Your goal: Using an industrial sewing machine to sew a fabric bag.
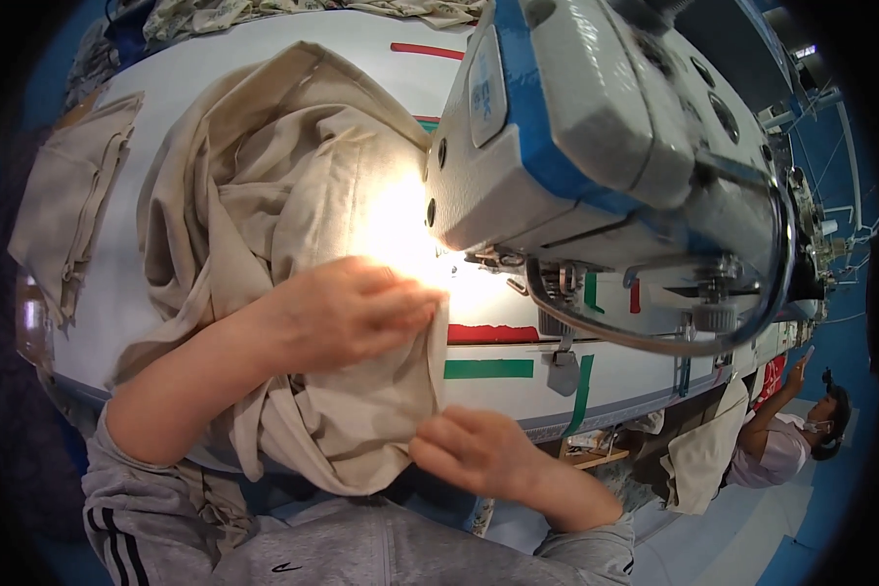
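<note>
A large piece of beige fabric (313, 195) lies bunched on the white sewing table, its right edge running beside the sewing machine (596, 127). With its fingers closed on that edge, my left hand (366, 311) rests just below the brightly lit needle area. Lower down, my right hand (474, 449) pinches the fabric's near right corner, where the cloth hangs toward my lap. Glare from the machine's lamp washes out the cloth near the needle, so the stitching there cannot be made out.
Folded beige cloth (73, 200) lies at the table's left end, and patterned fabric (234, 15) is heaped along the far edge. Red tape (493, 334) and green tape (488, 368) mark the tabletop. At the far right a person (776, 430) is near hanging beige cloth (703, 454).
</note>
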The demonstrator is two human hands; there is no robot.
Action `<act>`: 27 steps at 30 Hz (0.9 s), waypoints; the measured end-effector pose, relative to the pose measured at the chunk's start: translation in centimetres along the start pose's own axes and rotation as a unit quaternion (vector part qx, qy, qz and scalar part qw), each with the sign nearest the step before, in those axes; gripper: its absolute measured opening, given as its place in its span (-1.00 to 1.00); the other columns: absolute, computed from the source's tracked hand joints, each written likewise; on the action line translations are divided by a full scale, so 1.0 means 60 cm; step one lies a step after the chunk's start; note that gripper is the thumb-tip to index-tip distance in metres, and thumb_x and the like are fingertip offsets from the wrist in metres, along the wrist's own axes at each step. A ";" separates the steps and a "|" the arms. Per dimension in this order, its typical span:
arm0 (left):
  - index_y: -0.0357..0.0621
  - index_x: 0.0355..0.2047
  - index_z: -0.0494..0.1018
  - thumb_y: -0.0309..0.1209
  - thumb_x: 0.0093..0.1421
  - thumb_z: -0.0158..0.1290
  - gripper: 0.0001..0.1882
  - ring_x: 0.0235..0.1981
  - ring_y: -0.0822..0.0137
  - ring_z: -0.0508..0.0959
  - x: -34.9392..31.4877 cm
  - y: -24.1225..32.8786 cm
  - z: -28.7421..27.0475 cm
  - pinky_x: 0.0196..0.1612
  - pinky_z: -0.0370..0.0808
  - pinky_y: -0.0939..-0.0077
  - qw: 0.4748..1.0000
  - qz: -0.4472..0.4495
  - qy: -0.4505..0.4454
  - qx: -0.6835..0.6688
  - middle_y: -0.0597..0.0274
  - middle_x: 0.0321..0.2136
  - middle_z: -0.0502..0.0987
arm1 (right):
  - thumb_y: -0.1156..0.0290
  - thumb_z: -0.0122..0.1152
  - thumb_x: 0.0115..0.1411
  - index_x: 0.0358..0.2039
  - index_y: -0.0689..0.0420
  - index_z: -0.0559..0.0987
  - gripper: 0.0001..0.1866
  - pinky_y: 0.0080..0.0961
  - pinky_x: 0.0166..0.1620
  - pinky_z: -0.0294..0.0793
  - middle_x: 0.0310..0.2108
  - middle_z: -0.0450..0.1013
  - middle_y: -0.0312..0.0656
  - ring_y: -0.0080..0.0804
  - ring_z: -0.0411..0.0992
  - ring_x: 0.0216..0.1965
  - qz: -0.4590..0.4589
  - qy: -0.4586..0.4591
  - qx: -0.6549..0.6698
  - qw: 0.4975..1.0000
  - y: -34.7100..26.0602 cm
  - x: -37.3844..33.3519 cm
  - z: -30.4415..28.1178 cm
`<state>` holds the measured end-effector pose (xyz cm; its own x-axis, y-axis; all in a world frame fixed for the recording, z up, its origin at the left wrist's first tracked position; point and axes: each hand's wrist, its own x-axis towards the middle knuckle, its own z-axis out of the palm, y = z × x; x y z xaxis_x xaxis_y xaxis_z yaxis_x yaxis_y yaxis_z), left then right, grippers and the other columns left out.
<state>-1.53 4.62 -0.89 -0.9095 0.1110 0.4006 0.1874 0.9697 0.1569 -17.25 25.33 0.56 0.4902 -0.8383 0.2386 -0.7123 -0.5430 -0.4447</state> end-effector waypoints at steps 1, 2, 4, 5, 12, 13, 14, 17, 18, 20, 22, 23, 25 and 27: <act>-0.30 0.01 0.45 -0.40 0.08 0.10 -0.55 -0.04 0.34 0.49 0.002 0.003 -0.001 0.03 0.45 0.43 0.996 0.070 -0.005 0.046 0.25 0.00 0.48 | 0.43 0.23 -0.06 -0.29 0.10 0.52 -0.75 -0.56 -0.36 0.49 -0.25 0.42 -0.29 -0.43 0.42 -0.39 0.002 0.003 0.001 1.000 -0.012 -0.008 0.004; -0.30 0.01 0.45 -0.40 0.08 0.10 -0.55 -0.04 0.34 0.49 0.002 0.019 -0.003 0.03 0.45 0.43 0.996 0.074 -0.007 0.045 0.25 0.00 0.48 | 0.44 0.20 -0.05 -0.31 0.10 0.50 -0.78 -0.57 -0.39 0.47 -0.33 0.36 -0.30 -0.44 0.40 -0.38 0.008 -0.002 -0.014 1.000 -0.022 -0.014 0.007; -0.36 0.00 0.45 -0.40 0.07 0.09 -0.53 -0.01 0.38 0.46 -0.004 0.078 -0.008 0.04 0.44 0.47 0.987 -0.001 -0.153 -0.046 0.24 0.07 0.45 | 0.44 0.18 -0.03 -0.33 0.10 0.47 -0.81 -0.58 -0.42 0.46 -0.40 0.31 -0.32 -0.46 0.39 -0.38 0.016 -0.005 -0.029 0.999 -0.033 -0.024 0.012; -0.36 0.00 0.45 -0.40 0.07 0.09 -0.53 -0.01 0.38 0.46 -0.008 0.096 -0.011 0.04 0.44 0.47 0.987 0.002 -0.156 -0.043 0.24 0.07 0.45 | 0.44 0.21 -0.03 -0.31 0.11 0.50 -0.78 -0.57 -0.43 0.47 -0.40 0.34 -0.33 -0.45 0.40 -0.37 0.002 0.008 0.023 1.000 -0.035 -0.027 0.018; -0.34 -0.03 0.49 -0.42 0.10 0.06 -0.58 0.06 0.30 0.46 -0.032 0.116 0.000 0.13 0.41 0.47 0.994 0.081 -0.061 -0.034 0.21 0.07 0.44 | 0.50 0.35 -0.14 -0.01 0.12 0.57 -0.44 -0.42 -0.36 0.52 -0.28 0.45 -0.24 -0.33 0.46 -0.33 0.144 0.147 -0.006 0.979 0.016 -0.003 -0.006; -0.31 -0.03 0.50 -0.41 0.09 0.07 -0.59 0.06 0.28 0.46 -0.032 0.115 0.001 0.14 0.41 0.46 0.994 0.102 -0.038 0.002 0.21 0.06 0.44 | 0.48 0.30 -0.08 0.03 0.11 0.51 -0.44 -0.43 -0.31 0.50 -0.25 0.40 -0.25 -0.32 0.43 -0.30 0.134 0.116 -0.041 0.983 0.022 0.005 -0.002; -0.31 -0.03 0.50 -0.41 0.09 0.07 -0.59 0.06 0.28 0.46 -0.031 0.114 -0.001 0.14 0.41 0.46 0.994 0.104 -0.038 0.004 0.21 0.06 0.44 | 0.47 0.25 -0.03 0.08 0.11 0.45 -0.43 -0.43 -0.26 0.48 -0.23 0.36 -0.26 -0.32 0.41 -0.26 0.124 0.085 -0.075 0.986 0.025 0.009 0.001; -0.25 -0.04 0.52 -0.48 0.08 0.11 -0.61 -0.03 0.33 0.52 -0.035 0.108 -0.005 0.06 0.51 0.45 0.992 0.124 -0.018 -0.016 0.22 0.00 0.48 | 0.48 0.23 -0.06 -0.07 0.10 0.50 -0.55 -0.46 -0.26 0.46 -0.29 0.36 -0.28 -0.34 0.39 -0.30 0.123 0.106 -0.080 0.983 0.018 0.001 0.009; -0.26 -0.03 0.50 -0.47 0.06 0.11 -0.58 -0.02 0.32 0.51 -0.045 0.102 -0.006 0.01 0.51 0.46 0.995 0.007 -0.018 -0.099 0.21 0.03 0.46 | 0.50 0.24 -0.11 -0.14 0.10 0.55 -0.59 -0.48 -0.29 0.47 -0.31 0.40 -0.29 -0.35 0.41 -0.34 0.122 0.120 -0.083 0.982 0.015 -0.003 0.012; -0.27 -0.02 0.49 -0.46 0.04 0.12 -0.56 -0.02 0.32 0.50 -0.038 0.092 -0.007 -0.04 0.52 0.46 0.977 -0.110 -0.014 -0.185 0.20 0.07 0.45 | 0.48 0.23 -0.07 -0.17 0.12 0.52 -0.63 -0.46 -0.28 0.46 -0.31 0.36 -0.28 -0.35 0.39 -0.33 0.117 0.110 -0.095 0.982 0.006 -0.007 0.017; -0.29 -0.05 0.51 -0.48 0.02 0.12 -0.57 -0.07 0.36 0.50 -0.005 0.081 0.000 -0.13 0.53 0.48 0.985 -0.172 -0.004 0.005 0.24 0.08 0.44 | 0.45 0.21 -0.04 -0.19 0.15 0.49 -0.67 -0.44 -0.28 0.44 -0.30 0.33 -0.26 -0.35 0.37 -0.33 0.107 0.100 -0.106 0.983 0.003 -0.007 0.018; -0.27 -0.05 0.51 -0.46 0.03 0.12 -0.58 -0.10 0.35 0.50 0.006 0.083 0.004 -0.06 0.50 0.47 0.983 -0.183 -0.005 -0.001 0.29 0.08 0.44 | 0.45 0.22 -0.05 -0.21 0.16 0.49 -0.68 -0.44 -0.27 0.45 -0.31 0.33 -0.26 -0.35 0.37 -0.33 0.097 0.105 -0.105 0.984 0.003 -0.004 0.017; -0.25 -0.04 0.51 -0.45 0.04 0.12 -0.58 -0.07 0.35 0.50 0.011 0.074 0.001 -0.01 0.47 0.45 0.988 -0.152 0.008 0.002 0.29 0.08 0.45 | 0.46 0.22 -0.06 -0.23 0.16 0.49 -0.68 -0.43 -0.27 0.45 -0.32 0.33 -0.26 -0.35 0.37 -0.34 0.087 0.107 -0.104 0.985 0.005 0.000 0.015; -0.24 -0.03 0.50 -0.44 0.05 0.11 -0.58 -0.04 0.35 0.49 0.014 0.062 0.004 0.04 0.45 0.44 0.993 -0.120 0.019 0.003 0.29 0.08 0.46 | 0.47 0.23 -0.06 -0.22 0.16 0.49 -0.68 -0.44 -0.21 0.47 -0.31 0.33 -0.24 -0.34 0.39 -0.30 0.080 0.109 -0.095 0.986 0.007 0.002 0.012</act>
<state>-1.67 8.36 -0.22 -0.9132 -0.1312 0.3857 -0.0355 0.9687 0.2456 -17.13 25.01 -0.23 0.2588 -0.8930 0.3683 -0.8631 -0.3850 -0.3268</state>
